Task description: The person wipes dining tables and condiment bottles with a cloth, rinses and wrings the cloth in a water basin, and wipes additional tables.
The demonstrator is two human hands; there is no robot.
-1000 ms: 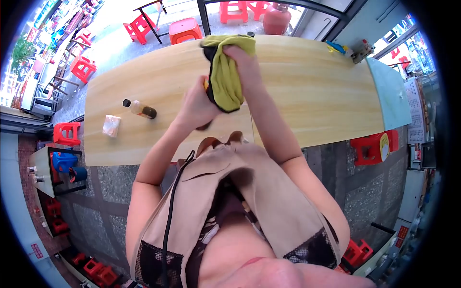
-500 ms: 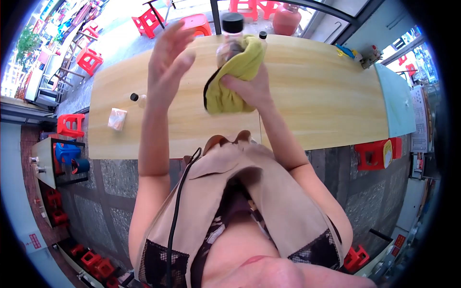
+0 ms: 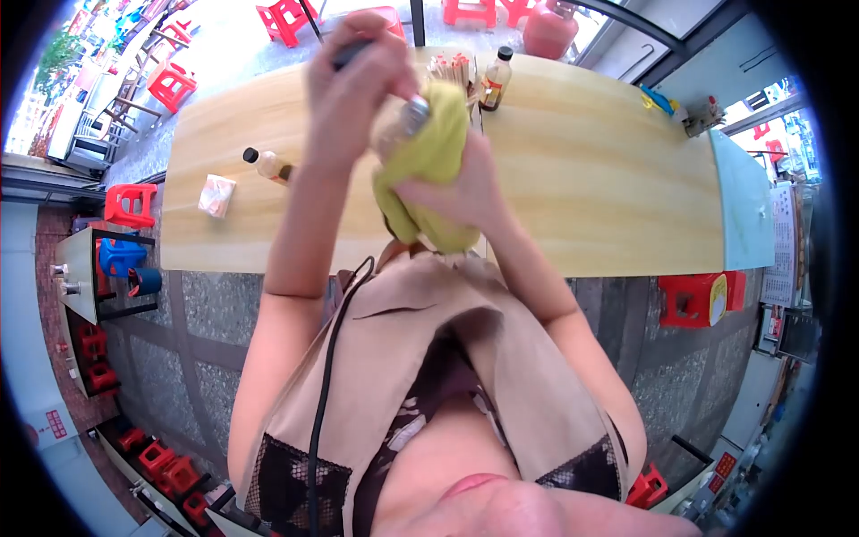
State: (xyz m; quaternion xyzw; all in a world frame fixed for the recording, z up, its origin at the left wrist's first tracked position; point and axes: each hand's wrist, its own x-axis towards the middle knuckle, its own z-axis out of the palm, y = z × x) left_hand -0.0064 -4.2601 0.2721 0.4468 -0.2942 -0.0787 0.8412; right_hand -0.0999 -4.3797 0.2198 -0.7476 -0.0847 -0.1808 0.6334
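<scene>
My left hand (image 3: 358,98) is closed around a black cap (image 3: 352,55) at the top of a clear bottle (image 3: 390,134). Whether cap and bottle touch is hidden by the fingers and blur. A yellow-green cloth (image 3: 431,143) with a dark edge is wrapped around the bottle's side and hangs below it. My right hand (image 3: 456,190) grips the cloth and the bottle through it, near the table's front edge. A shiny metallic-looking spot shows beside the bottle, too blurred to name.
On the wooden table (image 3: 608,179) stand a dark sauce bottle (image 3: 495,80) and a holder of chopsticks (image 3: 450,70). A black-capped bottle (image 3: 268,166) and a tissue packet (image 3: 216,195) are at the left. A red stool (image 3: 687,301) stands by the front right edge.
My left hand, open and off the bottle half a second ago, has closed on the cap. The wrapped bottle has come down a little and tilts left.
</scene>
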